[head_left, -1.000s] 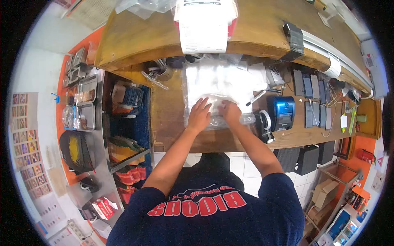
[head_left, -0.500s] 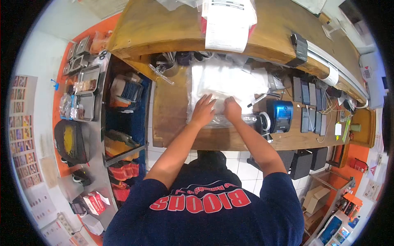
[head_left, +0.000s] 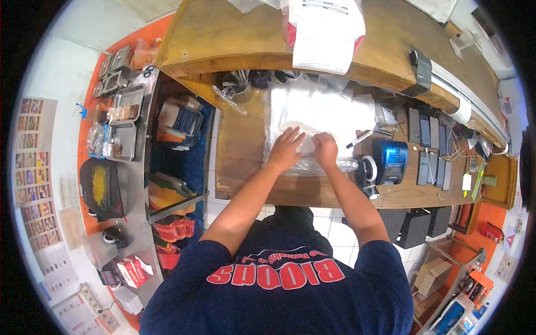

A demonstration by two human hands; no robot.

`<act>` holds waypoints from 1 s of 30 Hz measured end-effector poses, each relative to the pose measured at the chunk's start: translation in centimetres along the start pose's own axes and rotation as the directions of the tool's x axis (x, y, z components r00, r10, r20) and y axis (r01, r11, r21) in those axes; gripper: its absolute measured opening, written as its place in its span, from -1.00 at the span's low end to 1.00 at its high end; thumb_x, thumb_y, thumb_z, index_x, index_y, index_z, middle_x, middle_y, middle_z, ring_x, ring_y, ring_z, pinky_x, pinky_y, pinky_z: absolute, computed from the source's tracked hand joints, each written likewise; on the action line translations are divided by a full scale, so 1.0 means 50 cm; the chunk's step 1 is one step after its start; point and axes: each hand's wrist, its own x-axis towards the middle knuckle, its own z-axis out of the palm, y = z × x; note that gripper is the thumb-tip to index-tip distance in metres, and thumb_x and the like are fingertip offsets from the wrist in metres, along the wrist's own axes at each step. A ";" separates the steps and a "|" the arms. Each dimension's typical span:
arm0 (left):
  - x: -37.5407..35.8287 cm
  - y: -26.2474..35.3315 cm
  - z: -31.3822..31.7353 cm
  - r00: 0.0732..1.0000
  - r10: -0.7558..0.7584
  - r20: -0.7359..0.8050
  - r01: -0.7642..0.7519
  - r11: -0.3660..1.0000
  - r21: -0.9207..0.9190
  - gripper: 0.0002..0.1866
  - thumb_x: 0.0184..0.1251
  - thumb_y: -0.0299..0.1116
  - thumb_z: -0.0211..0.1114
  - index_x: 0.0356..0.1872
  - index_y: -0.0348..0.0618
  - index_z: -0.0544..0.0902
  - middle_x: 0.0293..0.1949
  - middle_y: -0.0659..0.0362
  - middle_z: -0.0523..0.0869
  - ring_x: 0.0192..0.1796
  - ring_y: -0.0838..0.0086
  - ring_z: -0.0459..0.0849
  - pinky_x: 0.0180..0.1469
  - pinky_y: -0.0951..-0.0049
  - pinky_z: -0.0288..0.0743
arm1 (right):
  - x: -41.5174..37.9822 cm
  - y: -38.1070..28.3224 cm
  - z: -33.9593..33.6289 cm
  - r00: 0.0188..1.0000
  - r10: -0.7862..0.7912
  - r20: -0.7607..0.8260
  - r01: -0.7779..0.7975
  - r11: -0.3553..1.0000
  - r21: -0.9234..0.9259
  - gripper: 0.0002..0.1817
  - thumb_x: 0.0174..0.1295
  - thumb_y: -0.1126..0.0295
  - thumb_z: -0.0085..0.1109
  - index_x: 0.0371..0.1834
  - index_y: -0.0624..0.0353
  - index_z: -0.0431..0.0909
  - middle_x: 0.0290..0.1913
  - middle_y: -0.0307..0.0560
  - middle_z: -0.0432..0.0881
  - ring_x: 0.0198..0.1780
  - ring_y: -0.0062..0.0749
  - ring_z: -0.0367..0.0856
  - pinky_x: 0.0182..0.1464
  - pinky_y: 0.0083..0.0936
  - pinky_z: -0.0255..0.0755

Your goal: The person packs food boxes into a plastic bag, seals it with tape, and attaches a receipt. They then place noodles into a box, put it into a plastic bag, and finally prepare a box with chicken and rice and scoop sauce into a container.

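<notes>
A stack of clear plastic bags (head_left: 304, 106) lies on the wooden desk in front of me, shiny with glare. My left hand (head_left: 286, 149) rests flat on the plastic with its fingers spread. Just to its right, my right hand (head_left: 325, 151) is closed against the same plastic, its fingers curled in. Whatever those curled fingers hold is hidden. Crinkled plastic edges (head_left: 312, 167) show below both hands, near the front of the desk.
A blue-and-black label printer (head_left: 392, 162) and a white roll (head_left: 369, 167) stand right of the plastic. A marker (head_left: 359, 139) lies beside it. Several phones (head_left: 427, 167) sit farther right. A raised wooden shelf (head_left: 234, 42) overhangs the back, with white paper (head_left: 324, 47) hanging from it.
The view has shifted slightly, so the desk appears farther right. My left hand stays spread on the plastic and my right hand stays closed beside it.
</notes>
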 end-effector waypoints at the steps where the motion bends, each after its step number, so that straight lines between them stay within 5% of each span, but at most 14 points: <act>1: 0.001 0.006 -0.005 1.000 -0.017 0.016 0.017 0.999 0.037 -0.25 0.27 -0.26 0.41 0.50 -0.01 0.36 0.59 0.10 0.20 0.62 0.14 0.09 0.57 0.09 0.11 | 0.012 0.005 -0.003 0.999 0.029 0.036 -0.034 0.990 0.140 -0.93 0.20 0.44 0.31 -0.33 0.19 0.72 -0.32 -0.05 0.71 -0.24 -0.10 0.64 -0.13 -0.24 0.52; 3: 0.003 0.014 -0.011 0.999 -0.036 0.028 0.034 0.997 0.071 -0.20 0.26 -0.25 0.42 0.54 0.02 0.30 0.61 0.12 0.15 0.64 0.15 0.06 0.57 0.06 0.11 | 0.024 0.000 -0.030 0.996 0.050 0.078 -0.070 0.959 0.273 -0.91 0.24 0.44 0.32 -0.29 0.22 0.72 -0.35 -0.10 0.73 -0.30 -0.24 0.65 -0.16 -0.33 0.50; 5: 0.008 0.016 -0.012 0.995 -0.091 0.034 0.086 0.989 0.123 -0.08 0.21 -0.22 0.47 0.59 0.05 0.19 0.65 0.18 0.06 0.66 0.19 -0.01 0.56 0.01 0.11 | 0.050 -0.062 -0.135 0.836 0.221 0.502 -0.479 0.739 0.474 -0.85 0.33 0.39 0.30 -0.27 0.27 0.71 -0.39 -0.25 0.69 -0.32 -0.51 0.56 -0.17 -0.47 0.45; 8: 0.018 -0.012 0.000 0.993 -0.111 0.036 0.103 0.979 0.177 -0.02 0.18 -0.15 0.50 0.60 0.06 0.14 0.66 0.24 0.02 0.67 0.26 -0.04 0.56 -0.02 0.09 | 0.048 -0.161 -0.313 0.756 -0.067 0.651 -0.444 0.678 0.586 -0.85 0.36 0.44 0.24 -0.34 0.29 0.65 -0.43 -0.33 0.58 -0.35 -0.64 0.44 -0.26 -0.58 0.37; 10: 0.020 -0.035 0.007 0.993 -0.103 0.051 0.097 0.989 0.108 0.04 0.13 -0.09 0.52 0.61 0.08 0.11 0.66 0.19 0.01 0.67 0.18 -0.05 0.57 -0.03 0.08 | 0.035 -0.200 -0.424 0.702 -0.315 0.638 -0.398 0.570 0.719 -0.79 0.31 0.39 0.28 -0.44 0.28 0.57 -0.49 -0.27 0.52 -0.37 -0.54 0.43 -0.26 -0.52 0.33; 13: 0.013 -0.007 -0.015 0.999 -0.043 0.032 0.043 0.999 -0.008 0.14 0.04 0.02 0.55 0.64 0.14 0.05 0.66 0.05 -0.02 0.65 0.00 -0.07 0.58 -0.06 0.03 | 0.019 -0.234 -0.525 0.783 -0.570 0.247 -0.306 -0.008 0.952 -0.75 0.25 0.36 0.28 -0.52 0.18 0.46 -0.42 -0.10 0.53 -0.38 -0.27 0.40 -0.32 -0.32 0.27; 17: -0.050 0.132 -0.111 0.891 0.420 -0.174 -0.455 0.830 -0.323 0.15 0.01 -0.11 0.60 0.62 0.02 0.10 0.66 -0.08 -0.14 0.65 -0.12 -0.17 0.62 -0.02 -0.15 | 0.010 -0.266 -0.556 0.982 -0.169 0.089 -0.149 -0.390 0.908 -0.74 0.42 0.24 0.14 -0.37 0.08 0.35 -0.37 -0.17 0.42 -0.36 -0.35 0.36 -0.35 -0.39 0.29; 19: -0.106 0.197 -0.149 0.909 0.408 0.087 -0.277 0.746 -0.605 -0.17 0.10 -0.09 0.56 0.42 -0.09 0.45 0.54 -0.14 0.24 0.55 -0.06 0.21 0.55 0.05 0.09 | -0.002 -0.208 -0.520 0.963 0.253 0.092 -0.049 -0.170 0.984 -0.78 0.51 0.17 0.05 -0.23 0.04 0.39 -0.25 -0.18 0.47 -0.34 -0.43 0.40 -0.32 -0.44 0.36; 21: -0.164 0.177 -0.208 0.827 0.416 0.377 0.071 0.588 -0.806 -0.31 0.24 -0.15 0.47 0.38 -0.13 0.50 0.44 -0.12 0.42 0.46 0.04 0.41 0.50 0.01 0.22 | 0.013 -0.153 -0.491 0.872 0.401 0.282 0.014 -0.596 0.803 -0.66 0.60 0.25 -0.08 0.29 0.12 0.51 0.13 -0.14 0.64 -0.22 -0.64 0.56 -0.14 -0.60 0.57; 23: -0.251 0.098 -0.245 0.769 0.412 0.488 0.198 0.573 -0.795 -0.35 0.33 -0.23 0.41 0.43 -0.15 0.46 0.41 -0.09 0.47 0.43 0.12 0.47 0.47 -0.05 0.27 | 0.008 -0.165 -0.476 0.881 0.366 0.300 -0.077 -0.514 0.854 -0.66 0.59 0.23 -0.04 0.27 0.11 0.51 0.12 -0.12 0.63 -0.22 -0.60 0.57 -0.17 -0.61 0.56; 24: -0.320 0.053 -0.247 0.935 0.294 0.199 0.248 -0.139 -0.959 -0.30 0.34 0.02 0.30 0.39 -0.22 0.48 0.41 -0.14 0.47 0.42 0.03 0.47 0.49 -0.04 0.26 | 0.000 -0.178 -0.466 0.884 0.349 0.313 -0.150 -0.421 0.894 -0.67 0.57 0.20 -0.01 0.24 0.11 0.50 0.11 -0.10 0.63 -0.22 -0.55 0.58 -0.21 -0.62 0.56; 25: -0.363 0.047 -0.284 0.999 -0.019 0.033 0.007 -0.760 -0.650 -0.17 0.36 0.26 0.20 0.36 -0.29 0.49 0.40 -0.18 0.47 0.41 -0.06 0.47 0.51 -0.03 0.25 | -0.008 -0.196 -0.452 0.887 0.327 0.325 -0.218 -0.325 0.920 -0.66 0.55 0.17 0.02 0.22 0.10 0.50 0.10 -0.08 0.62 -0.21 -0.51 0.60 -0.25 -0.62 0.55; 27: -0.414 -0.029 -0.293 0.946 -0.235 -0.221 -0.285 -0.930 -0.232 0.04 0.28 0.52 0.05 0.52 -0.18 0.31 0.45 -0.16 0.41 0.46 -0.11 0.38 0.51 -0.13 0.22 | -0.024 -0.249 -0.411 0.895 0.275 0.352 -0.330 -0.125 0.936 -0.65 0.51 0.12 0.08 0.18 0.08 0.49 0.08 -0.04 0.61 -0.21 -0.43 0.62 -0.32 -0.64 0.54; 30: -0.449 0.033 -0.330 0.864 -0.470 -0.180 -0.485 -0.681 -0.549 0.01 0.29 0.52 0.05 0.50 -0.15 0.34 0.40 -0.13 0.48 0.40 0.05 0.48 0.46 -0.05 0.34 | -0.063 -0.337 -0.316 0.829 -0.118 0.546 -0.552 -0.020 0.834 -0.55 0.50 0.13 0.10 0.29 0.18 0.43 0.28 0.13 0.55 -0.17 -0.32 0.74 -0.43 -0.60 0.64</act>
